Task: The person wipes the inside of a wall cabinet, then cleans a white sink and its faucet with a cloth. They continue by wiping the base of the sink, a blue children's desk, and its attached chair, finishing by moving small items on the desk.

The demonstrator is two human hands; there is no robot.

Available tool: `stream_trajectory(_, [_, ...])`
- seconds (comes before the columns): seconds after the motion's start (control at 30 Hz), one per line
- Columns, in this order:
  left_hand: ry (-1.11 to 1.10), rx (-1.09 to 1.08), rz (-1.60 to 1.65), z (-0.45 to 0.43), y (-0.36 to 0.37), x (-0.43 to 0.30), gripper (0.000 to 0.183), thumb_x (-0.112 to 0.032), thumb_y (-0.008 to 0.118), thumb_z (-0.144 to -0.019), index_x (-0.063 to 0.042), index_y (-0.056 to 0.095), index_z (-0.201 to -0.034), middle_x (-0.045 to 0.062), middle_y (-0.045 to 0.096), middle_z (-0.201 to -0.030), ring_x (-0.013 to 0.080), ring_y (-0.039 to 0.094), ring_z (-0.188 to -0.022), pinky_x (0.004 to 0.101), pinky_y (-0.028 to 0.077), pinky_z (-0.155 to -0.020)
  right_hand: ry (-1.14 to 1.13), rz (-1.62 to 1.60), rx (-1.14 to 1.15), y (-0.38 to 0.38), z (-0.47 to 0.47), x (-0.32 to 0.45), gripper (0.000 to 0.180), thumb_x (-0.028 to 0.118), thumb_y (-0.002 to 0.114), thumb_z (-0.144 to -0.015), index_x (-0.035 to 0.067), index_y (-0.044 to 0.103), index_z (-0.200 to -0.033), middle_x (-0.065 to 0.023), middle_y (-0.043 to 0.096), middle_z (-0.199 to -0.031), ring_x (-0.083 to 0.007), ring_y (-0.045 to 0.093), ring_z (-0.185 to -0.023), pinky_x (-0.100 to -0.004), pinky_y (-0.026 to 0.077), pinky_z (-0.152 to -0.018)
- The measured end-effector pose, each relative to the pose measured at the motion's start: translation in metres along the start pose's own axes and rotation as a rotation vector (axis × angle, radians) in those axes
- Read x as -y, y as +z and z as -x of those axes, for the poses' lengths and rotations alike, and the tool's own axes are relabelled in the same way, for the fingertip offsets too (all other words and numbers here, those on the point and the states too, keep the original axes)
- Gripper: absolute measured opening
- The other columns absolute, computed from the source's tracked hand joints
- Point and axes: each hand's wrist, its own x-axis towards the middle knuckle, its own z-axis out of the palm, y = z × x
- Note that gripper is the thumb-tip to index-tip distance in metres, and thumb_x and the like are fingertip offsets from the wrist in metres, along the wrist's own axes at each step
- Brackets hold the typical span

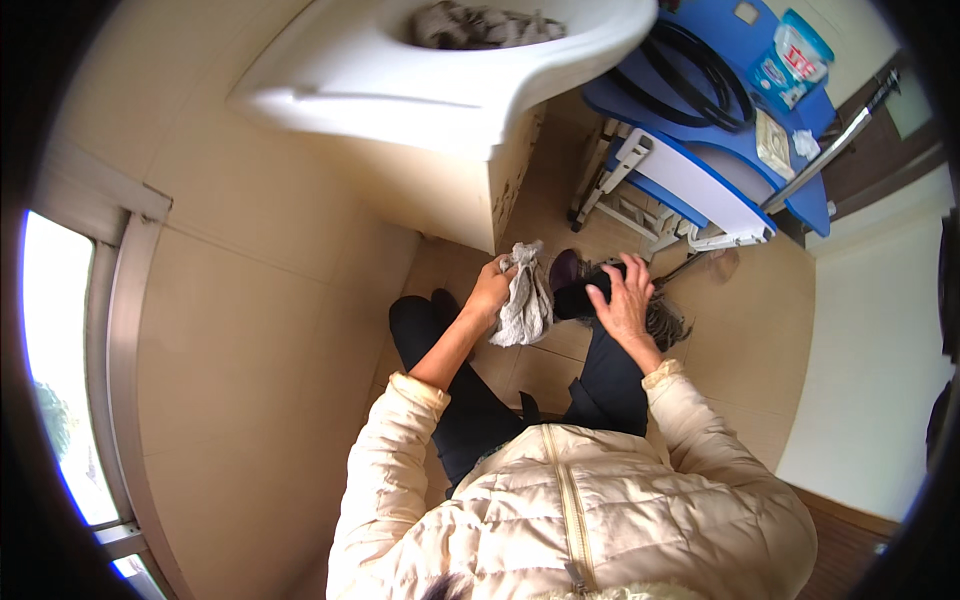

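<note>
My left hand (pixel 492 289) grips a crumpled light grey cloth (pixel 525 300), which hangs down between my knees. To its right my right hand (pixel 625 300) is held with its fingers apart and curled, nothing in it, over my right leg in black trousers. Behind and beneath that hand lie the grey strands of a mop head (pixel 665 321) on the floor. Further forward, more grey-brown cloth (pixel 487 26) lies bunched in the bowl of a white ceramic washbasin (pixel 390 97).
A blue desk (pixel 675 124) at upper right bears a coiled black hose (pixel 701 82), a blue-and-white plastic pouch (pixel 793 60) and a pack of tissues (pixel 773 142). A metal pole (pixel 825 157) leans across its edge. A tiled wall and window frame (pixel 124 322) stand at left.
</note>
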Motion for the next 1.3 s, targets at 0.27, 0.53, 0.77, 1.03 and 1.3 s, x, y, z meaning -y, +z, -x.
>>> stream_trajectory(0.27, [0.156, 0.073, -0.169, 0.041, 0.075, -0.050, 0.079, -0.055, 0.050, -0.097, 0.000, 0.021, -0.146, 0.024, 0.037, -0.147, 0.0334, 0.041, -0.133, 0.0393, 0.033, -0.111, 0.206, -1.800, 0.221, -0.012, -0.002, 0.078, 0.062, 0.019, 0.061, -0.098, 0.005, 0.029, -0.149, -0.0064, 0.044, -0.141, -0.0155, 0.041, -0.131, -0.0309, 0.034, -0.109])
stream_trajectory(0.53, [0.955, 0.181, -1.398, 0.128, 0.097, -0.187, 0.049, -0.014, 0.078, -0.075, -0.003, 0.061, -0.121, 0.015, 0.063, -0.122, 0.0362, 0.061, -0.110, 0.0407, 0.051, -0.093, 0.641, -1.871, -0.017, 0.020, -0.035, 0.064, 0.041, 0.018, 0.065, -0.095, 0.002, 0.052, -0.130, -0.0044, 0.063, -0.116, -0.0118, 0.059, -0.104, -0.0293, 0.048, -0.092])
stream_trajectory(0.77, [1.268, -0.482, -1.390, 0.114, 0.069, -0.342, 0.046, -0.042, 0.055, -0.096, -0.009, 0.059, -0.128, 0.014, 0.059, -0.130, 0.0321, 0.055, -0.119, 0.0444, 0.044, -0.099, -0.047, -1.288, -0.533, -0.040, -0.128, 0.135, 0.039, 0.013, 0.055, -0.096, 0.005, 0.049, -0.133, -0.0174, 0.052, -0.126, -0.0299, 0.055, -0.113, -0.0393, 0.046, -0.096])
stream_trajectory(1.03, [1.181, -0.476, -1.281, 0.085, 0.037, -0.338, 0.049, -0.047, 0.053, -0.097, -0.005, 0.062, -0.122, 0.012, 0.062, -0.122, 0.0276, 0.058, -0.106, 0.0394, 0.045, -0.093, -0.146, -1.097, -0.508, -0.021, -0.155, 0.180, 0.052, -0.003, 0.055, -0.081, 0.001, 0.045, -0.132, -0.0246, 0.042, -0.128, -0.0448, 0.044, -0.116, -0.0488, 0.039, -0.101])
stream_trajectory(1.3, [1.175, -0.479, -1.263, 0.090, 0.050, -0.337, 0.041, -0.040, 0.057, -0.096, -0.005, 0.065, -0.116, 0.010, 0.064, -0.116, 0.0249, 0.059, -0.105, 0.0377, 0.045, -0.094, 0.192, -1.414, -0.661, -0.014, -0.177, 0.127, 0.032, 0.004, 0.047, -0.094, -0.002, 0.047, -0.126, -0.0210, 0.052, -0.114, -0.0383, 0.054, -0.106, -0.0458, 0.045, -0.089])
